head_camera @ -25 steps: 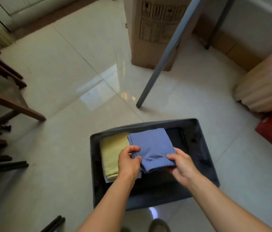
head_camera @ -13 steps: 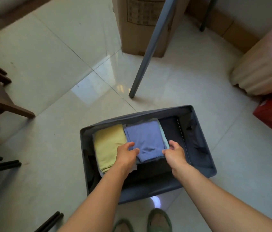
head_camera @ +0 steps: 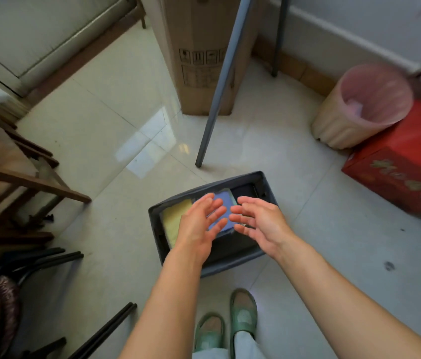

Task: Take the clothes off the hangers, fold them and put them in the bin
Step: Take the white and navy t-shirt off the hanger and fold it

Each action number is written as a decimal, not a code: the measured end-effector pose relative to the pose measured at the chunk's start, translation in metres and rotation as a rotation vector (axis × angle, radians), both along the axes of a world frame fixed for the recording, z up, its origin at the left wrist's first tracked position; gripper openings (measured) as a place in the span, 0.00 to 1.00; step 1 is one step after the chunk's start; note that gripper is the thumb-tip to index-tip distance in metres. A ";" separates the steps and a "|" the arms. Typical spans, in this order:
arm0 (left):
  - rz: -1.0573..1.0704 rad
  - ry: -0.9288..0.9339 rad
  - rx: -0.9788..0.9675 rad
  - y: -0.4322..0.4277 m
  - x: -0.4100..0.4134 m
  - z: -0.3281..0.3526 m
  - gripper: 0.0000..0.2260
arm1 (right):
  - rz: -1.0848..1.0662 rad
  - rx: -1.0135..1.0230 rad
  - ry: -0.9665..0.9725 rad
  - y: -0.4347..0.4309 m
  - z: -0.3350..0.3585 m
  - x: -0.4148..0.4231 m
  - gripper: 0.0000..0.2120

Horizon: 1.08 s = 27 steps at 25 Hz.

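Two folded cloths, yellow (head_camera: 175,221) and blue (head_camera: 227,196), lie side by side inside the bin (head_camera: 230,266), likely to save room. Above it, left hand (head_camera: 199,226) and right hand (head_camera: 263,224) hover empty, fingers spread.

handling symbols (head_camera: 200,57) on cardboard box (head_camera: 196,94), blurred gold characters (head_camera: 411,183) on red box (head_camera: 395,161)

Left hand (head_camera: 199,226) and right hand (head_camera: 262,224) cover most of the blue cloth (head_camera: 223,201); red box (head_camera: 406,174) cropped.

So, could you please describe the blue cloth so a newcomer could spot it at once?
Look at the dark bin on the floor. Inside it, the blue cloth lies right of a yellow cloth; it is the only blue one.
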State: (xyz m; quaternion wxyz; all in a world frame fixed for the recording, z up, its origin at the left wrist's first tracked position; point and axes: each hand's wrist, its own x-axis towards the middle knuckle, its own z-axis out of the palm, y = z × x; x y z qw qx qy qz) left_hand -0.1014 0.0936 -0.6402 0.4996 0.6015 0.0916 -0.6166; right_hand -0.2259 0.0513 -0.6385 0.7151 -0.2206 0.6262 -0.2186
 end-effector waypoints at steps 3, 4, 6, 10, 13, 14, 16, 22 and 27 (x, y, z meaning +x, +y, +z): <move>-0.010 0.011 -0.079 0.004 -0.008 0.077 0.12 | -0.061 -0.075 -0.037 0.005 0.076 -0.016 0.08; -0.017 0.024 -0.116 0.005 -0.011 0.102 0.12 | -0.092 -0.099 -0.053 0.008 0.100 -0.022 0.08; -0.039 0.036 -0.190 0.008 -0.017 0.152 0.12 | -0.156 -0.151 -0.081 0.015 0.151 -0.037 0.08; -0.138 0.027 -0.329 0.020 -0.038 0.251 0.09 | -0.261 -0.278 -0.121 0.042 0.246 -0.072 0.08; -0.232 0.008 -0.417 0.027 -0.062 0.314 0.07 | -0.342 -0.376 -0.137 0.064 0.308 -0.098 0.09; -0.268 0.001 -0.450 0.030 -0.071 0.333 0.07 | -0.366 -0.409 -0.140 0.072 0.327 -0.107 0.09; -0.346 0.004 -0.522 0.035 -0.094 0.369 0.07 | -0.425 -0.486 -0.143 0.088 0.363 -0.131 0.09; -0.526 0.046 -0.684 0.053 -0.186 0.441 0.07 | -0.623 -0.708 -0.095 0.136 0.445 -0.219 0.09; -0.647 0.119 -0.766 0.075 -0.278 0.479 0.08 | -0.719 -0.855 0.030 0.175 0.496 -0.302 0.09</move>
